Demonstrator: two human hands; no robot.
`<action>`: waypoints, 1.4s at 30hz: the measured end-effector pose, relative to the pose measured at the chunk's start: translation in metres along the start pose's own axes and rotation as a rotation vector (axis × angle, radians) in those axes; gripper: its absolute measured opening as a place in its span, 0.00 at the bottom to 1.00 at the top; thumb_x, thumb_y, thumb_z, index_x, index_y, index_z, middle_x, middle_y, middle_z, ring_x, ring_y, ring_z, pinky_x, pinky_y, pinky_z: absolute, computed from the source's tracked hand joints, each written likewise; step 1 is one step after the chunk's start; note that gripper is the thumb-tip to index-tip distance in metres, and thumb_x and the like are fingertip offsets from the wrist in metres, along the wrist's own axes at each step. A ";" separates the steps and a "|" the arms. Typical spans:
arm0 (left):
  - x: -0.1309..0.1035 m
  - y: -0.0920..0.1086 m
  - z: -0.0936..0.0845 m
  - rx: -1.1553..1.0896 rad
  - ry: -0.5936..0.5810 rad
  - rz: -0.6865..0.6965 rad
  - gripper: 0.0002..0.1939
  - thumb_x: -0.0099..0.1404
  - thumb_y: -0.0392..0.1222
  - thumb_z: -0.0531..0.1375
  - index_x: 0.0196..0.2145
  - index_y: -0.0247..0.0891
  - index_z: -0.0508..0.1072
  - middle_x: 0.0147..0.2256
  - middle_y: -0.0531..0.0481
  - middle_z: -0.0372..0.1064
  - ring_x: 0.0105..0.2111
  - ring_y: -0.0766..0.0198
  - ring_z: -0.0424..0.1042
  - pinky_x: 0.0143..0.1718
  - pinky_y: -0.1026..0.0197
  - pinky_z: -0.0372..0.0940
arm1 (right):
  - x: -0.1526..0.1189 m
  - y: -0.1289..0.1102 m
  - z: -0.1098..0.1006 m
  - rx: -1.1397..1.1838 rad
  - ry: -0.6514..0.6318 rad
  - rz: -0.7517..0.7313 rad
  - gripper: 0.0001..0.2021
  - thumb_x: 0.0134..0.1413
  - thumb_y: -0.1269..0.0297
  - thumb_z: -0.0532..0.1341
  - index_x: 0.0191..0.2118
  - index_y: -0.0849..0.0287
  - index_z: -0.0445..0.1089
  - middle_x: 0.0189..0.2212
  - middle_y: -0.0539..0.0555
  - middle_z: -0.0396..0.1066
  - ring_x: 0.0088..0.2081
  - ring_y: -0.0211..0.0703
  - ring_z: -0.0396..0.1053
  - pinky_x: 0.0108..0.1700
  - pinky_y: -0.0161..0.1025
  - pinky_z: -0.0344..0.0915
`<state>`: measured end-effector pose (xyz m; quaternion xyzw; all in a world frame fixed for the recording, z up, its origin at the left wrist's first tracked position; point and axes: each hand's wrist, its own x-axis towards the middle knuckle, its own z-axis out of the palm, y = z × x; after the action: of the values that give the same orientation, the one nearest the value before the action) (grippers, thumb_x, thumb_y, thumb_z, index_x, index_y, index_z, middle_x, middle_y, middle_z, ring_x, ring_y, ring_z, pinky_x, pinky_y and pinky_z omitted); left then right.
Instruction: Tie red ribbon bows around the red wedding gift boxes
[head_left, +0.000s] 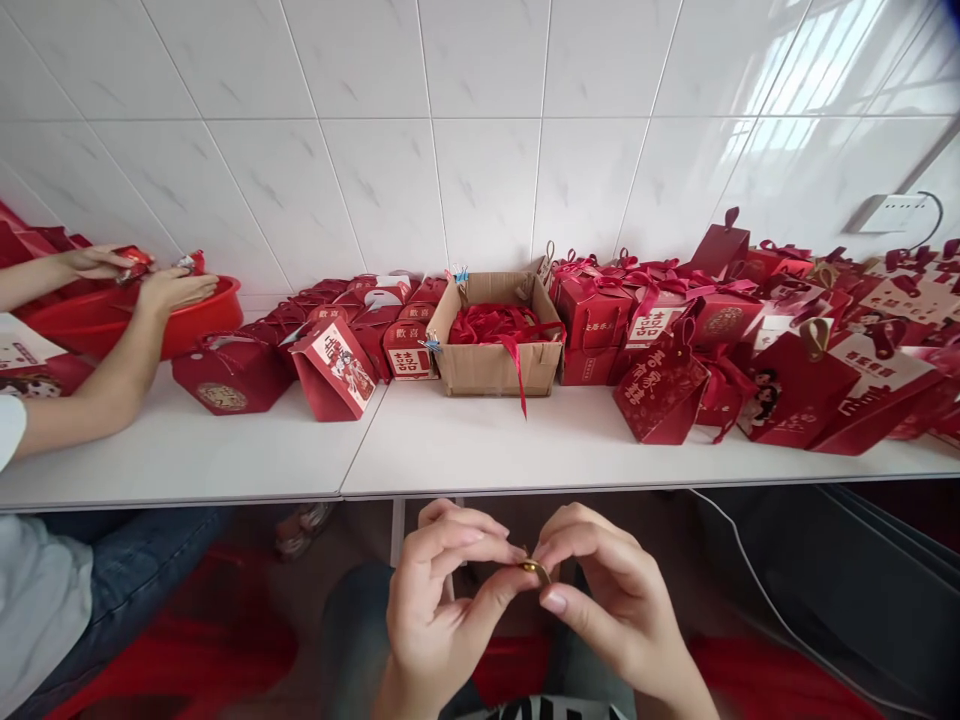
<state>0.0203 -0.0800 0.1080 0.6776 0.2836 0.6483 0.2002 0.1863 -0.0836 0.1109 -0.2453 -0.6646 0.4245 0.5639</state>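
My left hand (448, 590) and my right hand (619, 598) meet in front of the table edge, above my lap. Pinched between their thumbs and fingertips is a small gold ribbon (538, 570), bent into a curve and mostly covered by the fingers. Both hands are closed on it, the left at one end and the right at the other. Straight ahead on the table, beyond my hands, stands an open cardboard box (499, 370) with red ribbons (501, 323) heaped inside. One ribbon end hangs over its front.
Red gift boxes (664, 385) with ribbon loops crowd the table's right side. More red boxes (334, 368) stand left of the cardboard box. At far left, a co-worker's hands (176, 287) hold wrapped pieces over a red basin (214, 318). A white cable (739, 550) hangs at right.
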 end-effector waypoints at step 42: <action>-0.010 -0.018 -0.016 -0.323 -0.193 -0.522 0.08 0.66 0.42 0.59 0.43 0.42 0.68 0.34 0.49 0.71 0.37 0.63 0.70 0.42 0.61 0.64 | 0.001 0.033 0.014 0.229 0.135 0.180 0.02 0.53 0.69 0.65 0.32 0.54 0.74 0.28 0.52 0.71 0.30 0.39 0.68 0.32 0.34 0.67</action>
<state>0.0024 -0.0740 0.0904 0.6000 0.3209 0.5443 0.4906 0.1678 -0.0697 0.0832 -0.2660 -0.5479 0.5289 0.5911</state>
